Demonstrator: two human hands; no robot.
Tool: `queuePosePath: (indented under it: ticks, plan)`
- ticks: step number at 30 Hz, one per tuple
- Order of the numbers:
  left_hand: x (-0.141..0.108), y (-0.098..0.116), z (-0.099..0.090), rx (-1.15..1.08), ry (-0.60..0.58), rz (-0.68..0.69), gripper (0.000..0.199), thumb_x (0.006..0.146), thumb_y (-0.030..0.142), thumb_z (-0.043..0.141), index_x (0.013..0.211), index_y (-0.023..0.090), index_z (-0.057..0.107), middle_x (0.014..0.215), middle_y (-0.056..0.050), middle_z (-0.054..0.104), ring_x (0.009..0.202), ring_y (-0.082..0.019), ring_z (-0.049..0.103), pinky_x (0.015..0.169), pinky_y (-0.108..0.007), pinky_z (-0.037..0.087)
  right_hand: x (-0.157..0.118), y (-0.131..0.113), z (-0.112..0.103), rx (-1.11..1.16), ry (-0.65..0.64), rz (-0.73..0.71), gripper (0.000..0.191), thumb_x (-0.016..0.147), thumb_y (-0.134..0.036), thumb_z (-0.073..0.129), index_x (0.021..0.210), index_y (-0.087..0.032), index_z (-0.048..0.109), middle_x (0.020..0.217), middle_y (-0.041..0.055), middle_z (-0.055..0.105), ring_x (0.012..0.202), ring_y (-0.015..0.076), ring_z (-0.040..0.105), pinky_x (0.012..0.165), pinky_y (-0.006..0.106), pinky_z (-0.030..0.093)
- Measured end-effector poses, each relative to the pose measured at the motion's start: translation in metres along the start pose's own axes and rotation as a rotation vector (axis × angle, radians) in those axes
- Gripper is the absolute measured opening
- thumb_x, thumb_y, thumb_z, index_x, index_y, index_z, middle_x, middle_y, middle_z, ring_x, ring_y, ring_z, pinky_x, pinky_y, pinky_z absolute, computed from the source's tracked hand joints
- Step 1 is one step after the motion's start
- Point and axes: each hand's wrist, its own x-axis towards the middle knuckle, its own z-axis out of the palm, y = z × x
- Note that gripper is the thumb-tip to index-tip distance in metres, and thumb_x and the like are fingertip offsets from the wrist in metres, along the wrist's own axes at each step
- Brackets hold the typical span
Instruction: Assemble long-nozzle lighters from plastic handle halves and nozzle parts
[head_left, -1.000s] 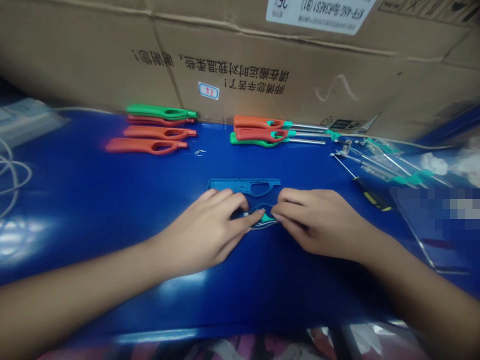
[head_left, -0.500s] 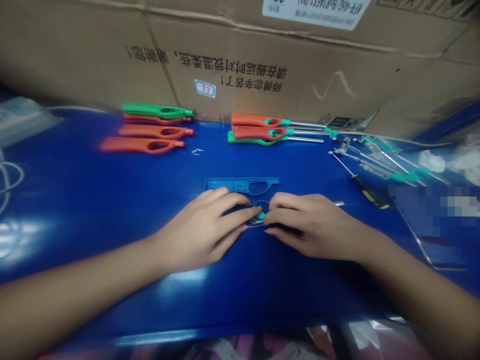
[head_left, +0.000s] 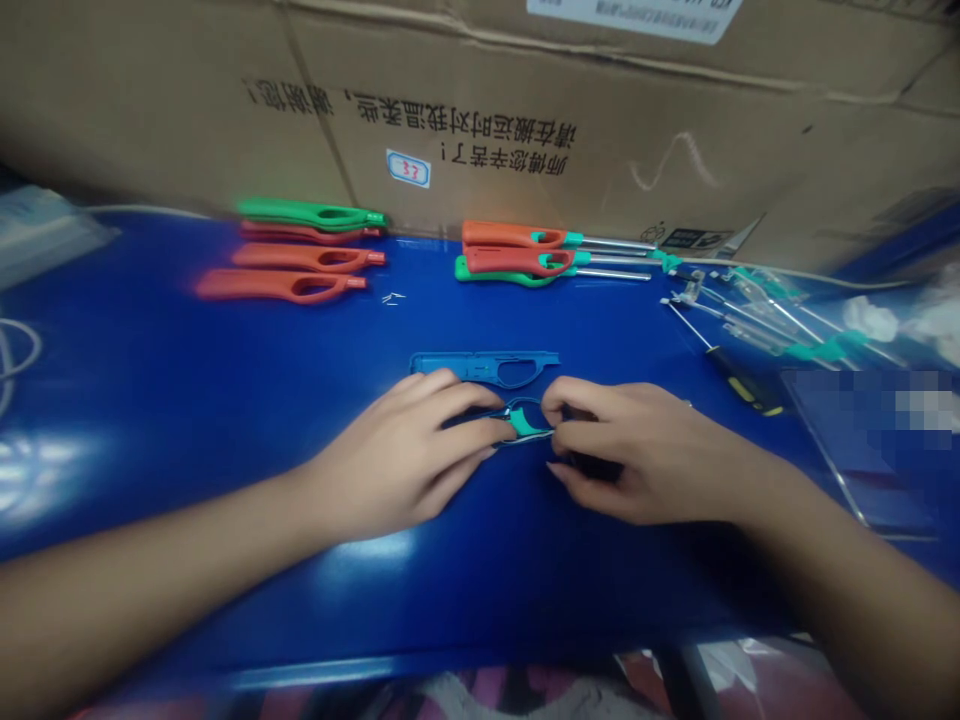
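Between my hands lies a blue half shell of a long-necked gas lighter (head_left: 529, 402), mostly covered by fingers. A teal trigger (head_left: 525, 424) sits in its opening, with a thin pale wire along the lower edge. My left hand (head_left: 427, 455) is closed on the shell's handle end, fingertips against the trigger. At the front end, my right hand (head_left: 645, 450) pinches with curled fingers; the exact part gripped is hidden. Just beyond my fingers lies the matching blue half shell (head_left: 476, 368), its hollow side up.
Orange, red and green lighter shells (head_left: 300, 286) lie at the back left, small metal pins (head_left: 391, 298) beside them. Lighters with metal tubes (head_left: 517, 262) rest before a cardboard box (head_left: 375, 60). Tube assemblies (head_left: 780, 310) and a screwdriver (head_left: 739, 388) lie right.
My right hand has shifted slightly right, away from my left fingertips. More of the teal trigger and the pale wire now shows between the hands.
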Motion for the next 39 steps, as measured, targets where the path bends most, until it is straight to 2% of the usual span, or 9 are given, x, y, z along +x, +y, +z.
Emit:
queuePosePath:
  ticks: [3, 8, 20, 26, 29, 33, 39]
  plan:
    - [-0.0009, -0.0005, -0.0002, 0.015, 0.000, 0.014, 0.027, 0.102, 0.024, 0.050, 0.124, 0.026, 0.067, 0.127, -0.007, 0.064, 0.107, -0.025, 0.058, 0.090, -0.041, 0.047, -0.0004, 0.0015, 0.0005, -0.016, 0.012, 0.038, 0.023, 0.102, -0.030, 0.048, 0.085, -0.018, 0.060, 0.103, 0.0037, 0.058, 0.070, 0.0115, 0.049, 0.061, 0.028, 0.036]
    - [-0.0014, -0.0007, 0.0000, 0.041, 0.006, 0.029, 0.028, 0.102, 0.023, 0.050, 0.124, 0.025, 0.068, 0.128, -0.009, 0.064, 0.107, -0.026, 0.057, 0.088, -0.041, 0.048, -0.0004, 0.0033, 0.0020, -0.040, 0.007, 0.063, 0.015, 0.102, -0.030, 0.051, 0.096, -0.019, 0.060, 0.109, 0.0040, 0.059, 0.073, 0.0125, 0.053, 0.060, 0.028, 0.036]
    - [-0.0011, -0.0024, 0.0014, 0.035, 0.018, 0.025, 0.028, 0.103, 0.024, 0.050, 0.124, 0.026, 0.068, 0.126, -0.008, 0.064, 0.108, -0.026, 0.058, 0.089, -0.043, 0.050, -0.0021, 0.0014, -0.0012, -0.082, 0.045, 0.018, 0.017, 0.102, -0.026, 0.050, 0.107, -0.020, 0.065, 0.106, 0.0030, 0.064, 0.076, 0.0131, 0.061, 0.062, 0.028, 0.040]
    - [-0.0003, -0.0034, 0.0026, 0.008, 0.025, 0.010, 0.028, 0.102, 0.021, 0.049, 0.123, 0.026, 0.067, 0.126, -0.008, 0.063, 0.110, -0.026, 0.058, 0.090, -0.042, 0.050, -0.0036, -0.0006, -0.0033, -0.139, -0.006, 0.020, 0.022, 0.103, -0.026, 0.050, 0.114, -0.020, 0.068, 0.102, 0.0024, 0.069, 0.074, 0.0140, 0.062, 0.063, 0.030, 0.040]
    - [-0.0009, -0.0040, 0.0022, -0.005, 0.023, 0.006, 0.028, 0.102, 0.021, 0.049, 0.124, 0.026, 0.067, 0.127, -0.008, 0.062, 0.110, -0.026, 0.057, 0.091, -0.042, 0.050, -0.0058, -0.0005, -0.0033, -0.166, 0.025, -0.010, 0.024, 0.103, -0.028, 0.050, 0.116, -0.021, 0.069, 0.098, 0.0013, 0.071, 0.074, 0.0142, 0.063, 0.065, 0.030, 0.040]
    - [-0.0014, -0.0053, 0.0018, -0.010, 0.029, 0.011, 0.029, 0.102, 0.021, 0.050, 0.125, 0.027, 0.067, 0.127, -0.009, 0.062, 0.111, -0.026, 0.057, 0.092, -0.043, 0.050, -0.0082, -0.0007, -0.0027, -0.185, 0.062, -0.028, 0.024, 0.103, -0.029, 0.051, 0.114, -0.022, 0.071, 0.089, -0.0008, 0.073, 0.074, 0.0143, 0.065, 0.066, 0.030, 0.040]
    - [-0.0015, -0.0056, 0.0026, -0.018, 0.036, 0.011, 0.029, 0.102, 0.021, 0.050, 0.124, 0.027, 0.068, 0.127, -0.009, 0.062, 0.111, -0.026, 0.057, 0.091, -0.042, 0.050, -0.0078, -0.0027, -0.0030, -0.155, 0.046, 0.004, 0.023, 0.101, -0.031, 0.056, 0.113, -0.023, 0.073, 0.092, -0.0021, 0.079, 0.072, 0.0156, 0.068, 0.064, 0.032, 0.039]
